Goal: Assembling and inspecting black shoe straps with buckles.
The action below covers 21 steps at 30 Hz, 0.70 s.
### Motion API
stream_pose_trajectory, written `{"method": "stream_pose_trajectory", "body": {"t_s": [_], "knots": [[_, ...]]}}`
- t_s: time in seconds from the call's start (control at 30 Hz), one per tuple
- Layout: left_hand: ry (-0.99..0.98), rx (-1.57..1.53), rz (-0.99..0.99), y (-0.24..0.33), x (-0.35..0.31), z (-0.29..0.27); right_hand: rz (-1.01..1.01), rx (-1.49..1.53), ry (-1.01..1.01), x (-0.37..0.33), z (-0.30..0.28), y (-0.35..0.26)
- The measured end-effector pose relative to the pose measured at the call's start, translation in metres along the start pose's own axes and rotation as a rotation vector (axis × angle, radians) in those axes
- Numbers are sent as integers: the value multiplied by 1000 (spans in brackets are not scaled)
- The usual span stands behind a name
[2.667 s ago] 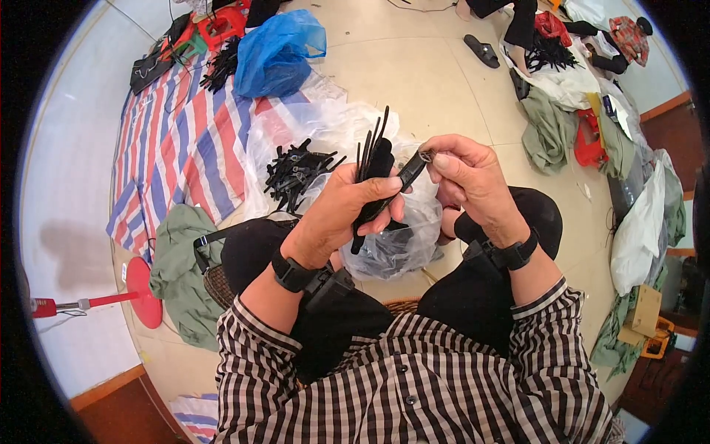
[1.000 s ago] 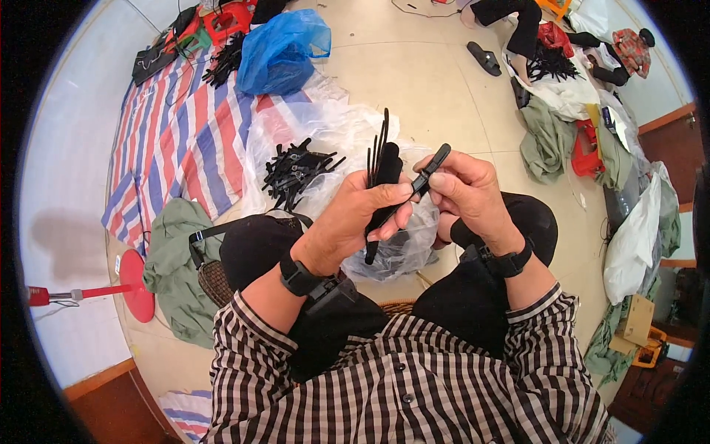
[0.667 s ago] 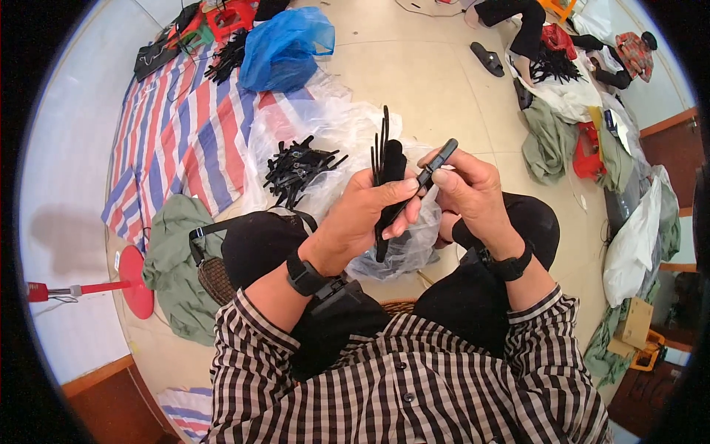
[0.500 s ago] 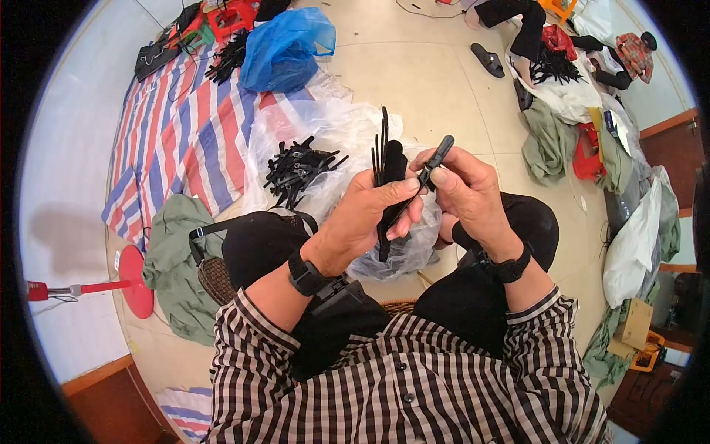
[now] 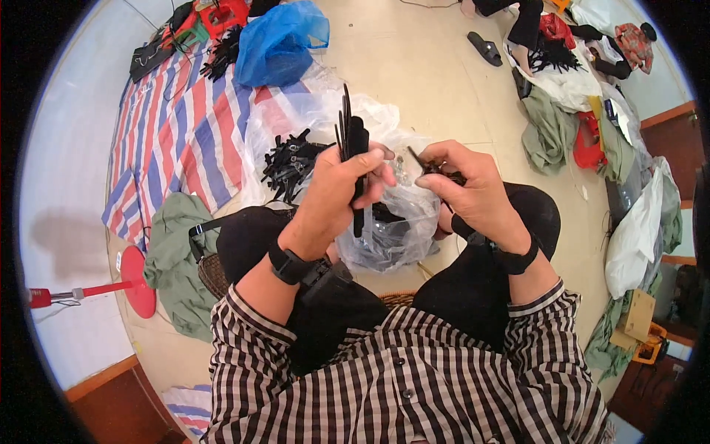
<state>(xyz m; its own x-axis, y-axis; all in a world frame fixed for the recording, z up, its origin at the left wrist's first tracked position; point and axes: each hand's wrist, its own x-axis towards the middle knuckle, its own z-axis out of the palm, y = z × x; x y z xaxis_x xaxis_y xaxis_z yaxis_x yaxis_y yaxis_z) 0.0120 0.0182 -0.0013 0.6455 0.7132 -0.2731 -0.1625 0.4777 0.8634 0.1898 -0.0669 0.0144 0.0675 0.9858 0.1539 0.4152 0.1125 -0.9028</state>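
My left hand (image 5: 330, 186) is closed around a bundle of flat black strips (image 5: 357, 139), which stand up past the thumb and hang below the palm. A little to its right, my right hand (image 5: 477, 185) pinches a small dark piece with a thin end (image 5: 416, 156) pointing up and left; the fingers hide most of it. The hands are apart. Below and between them lies a clear plastic bag (image 5: 396, 233) with something dark inside. Left of my left hand, a pile of black straps with small metal-looking buckles (image 5: 290, 164) rests on clear plastic sheeting.
A striped sheet (image 5: 174, 140) covers the floor at the left, with a blue plastic bag (image 5: 277, 48) at its far end. A red round stand base (image 5: 139, 281) is at the left. Another person's legs (image 5: 523, 33), a slipper (image 5: 485, 49) and green cloth (image 5: 549, 140) are far right.
My hands have drawn apart, the left one going left with its strips. The dark piece that both hands touched is now in my right hand alone, turned and mostly covered.
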Motion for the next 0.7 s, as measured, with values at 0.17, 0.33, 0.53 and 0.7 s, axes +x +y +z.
{"method": "stream_pose_trajectory", "body": {"t_s": [0.17, 0.33, 0.53, 0.7], "knots": [[-122, 6, -31, 13, -9, 7, -158, -303, -85, -3, 2, -5], [-112, 265, -128, 7, -8, 8, -133, -330, -196, -4, 5, -9], [-115, 217, -65, 11, -16, 9, -204, -268, -119, -4, 6, -12], [-77, 195, -35, 19, -27, 9, -283, -287, -54, -5, 10, -15]]}}
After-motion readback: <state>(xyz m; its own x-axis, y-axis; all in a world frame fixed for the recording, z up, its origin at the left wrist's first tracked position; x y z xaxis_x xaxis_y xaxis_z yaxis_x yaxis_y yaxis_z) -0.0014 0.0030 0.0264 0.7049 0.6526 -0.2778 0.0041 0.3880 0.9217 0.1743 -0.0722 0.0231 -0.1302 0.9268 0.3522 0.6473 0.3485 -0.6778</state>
